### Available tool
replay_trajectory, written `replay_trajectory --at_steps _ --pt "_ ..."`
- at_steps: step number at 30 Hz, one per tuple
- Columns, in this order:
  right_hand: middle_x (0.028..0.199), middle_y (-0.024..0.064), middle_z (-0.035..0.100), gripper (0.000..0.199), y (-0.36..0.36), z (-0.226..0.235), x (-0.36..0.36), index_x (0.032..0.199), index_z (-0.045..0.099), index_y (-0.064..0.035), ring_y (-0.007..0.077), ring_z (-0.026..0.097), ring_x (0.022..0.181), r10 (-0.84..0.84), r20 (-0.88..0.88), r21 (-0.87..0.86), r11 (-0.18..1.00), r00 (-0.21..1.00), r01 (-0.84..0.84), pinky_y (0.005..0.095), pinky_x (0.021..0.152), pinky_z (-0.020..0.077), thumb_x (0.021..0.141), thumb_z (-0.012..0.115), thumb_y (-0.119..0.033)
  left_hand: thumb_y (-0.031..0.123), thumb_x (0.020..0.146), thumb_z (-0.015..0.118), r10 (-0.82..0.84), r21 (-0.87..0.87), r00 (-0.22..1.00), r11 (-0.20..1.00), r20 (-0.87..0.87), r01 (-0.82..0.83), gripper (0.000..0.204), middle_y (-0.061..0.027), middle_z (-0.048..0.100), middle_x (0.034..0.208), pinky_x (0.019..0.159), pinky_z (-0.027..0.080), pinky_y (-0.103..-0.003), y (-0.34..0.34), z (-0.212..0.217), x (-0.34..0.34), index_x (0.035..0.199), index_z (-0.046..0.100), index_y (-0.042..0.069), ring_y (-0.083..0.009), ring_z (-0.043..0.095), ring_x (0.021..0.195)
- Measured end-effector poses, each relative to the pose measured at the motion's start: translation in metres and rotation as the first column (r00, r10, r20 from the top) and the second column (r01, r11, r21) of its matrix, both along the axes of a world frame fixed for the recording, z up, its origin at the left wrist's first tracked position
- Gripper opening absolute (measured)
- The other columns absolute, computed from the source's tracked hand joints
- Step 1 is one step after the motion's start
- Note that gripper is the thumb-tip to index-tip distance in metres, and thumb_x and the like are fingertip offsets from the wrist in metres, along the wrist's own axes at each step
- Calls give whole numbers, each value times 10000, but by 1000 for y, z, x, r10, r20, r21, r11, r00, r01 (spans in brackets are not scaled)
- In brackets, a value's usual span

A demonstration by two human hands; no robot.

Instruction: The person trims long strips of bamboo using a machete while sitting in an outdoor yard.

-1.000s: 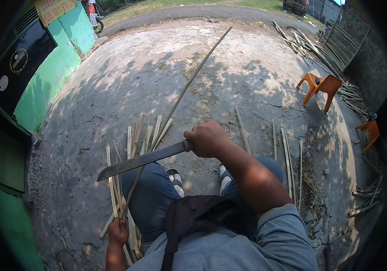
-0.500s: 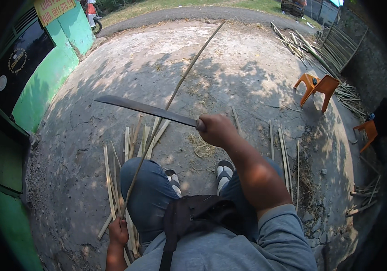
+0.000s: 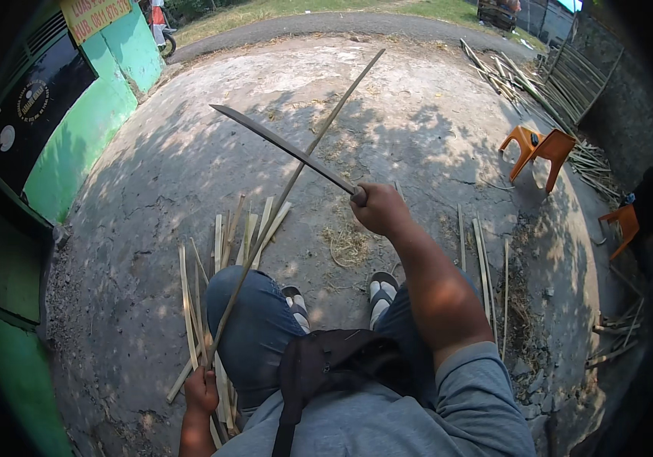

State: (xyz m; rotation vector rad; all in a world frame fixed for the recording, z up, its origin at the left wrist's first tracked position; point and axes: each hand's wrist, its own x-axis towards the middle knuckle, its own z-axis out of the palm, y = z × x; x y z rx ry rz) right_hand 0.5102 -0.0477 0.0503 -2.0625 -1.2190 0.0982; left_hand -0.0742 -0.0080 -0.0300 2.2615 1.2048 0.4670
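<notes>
Low at the left, my left hand is closed round the near end of a long thin bamboo pole. The pole slants up and away past my left knee toward the far middle. My right hand grips the handle of a machete in front of me. Its long dark blade points to the far left and crosses the pole in the picture; whether the two touch, I cannot tell. Several split bamboo strips lie beside and beyond my left leg. More strips lie to the right of my right knee.
An orange plastic chair stands at the right, with another orange chair nearer the wall. Bamboo poles are heaped at the far right. A green wall runs along the left. My sandalled feet rest on cracked concrete.
The machete's tip has swung up and to the right, and my right hand has shifted slightly right. The pole's far end has dipped a little. My left hand keeps its hold.
</notes>
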Motion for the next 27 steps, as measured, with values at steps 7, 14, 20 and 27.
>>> replay_trajectory --at_steps 7,14,20,27 --pt "839 194 721 209 -2 19 -55 910 734 -105 434 712 827 279 114 -201 946 954 -253 535 740 567 936 664 -300 557 1085 458 -14 -6 1000 1000 13 14 625 -204 547 636 567 421 -487 -1 -3 -3 844 580 -6 -434 600 599" --pt "783 149 725 118 12 22 -66 870 734 -140 383 741 787 427 323 -302 892 845 -335 518 724 585 852 687 -247 520 1090 471 22 8 999 1000 29 -22 583 -194 550 642 570 420 -477 -5 -3 -4 845 585 4 -426 606 609" --pt "839 203 714 187 6 -7 1 905 745 -120 441 701 823 2 18 17 1000 1000 -3 536 728 563 930 654 -282 512 1093 469 13 11 1000 1000 17 -13 584 -199 552 641 575 430 -475 -7 6 6 831 572 0 -429 618 616" --pt "837 174 717 135 2 7 -43 910 733 -132 420 707 836 219 109 -152 968 969 -202 536 742 566 895 681 -256 591 1093 401 3 -19 996 1000 91 -1 677 -215 585 669 589 446 -470 -7 -2 6 824 585 -2 -424 639 634"
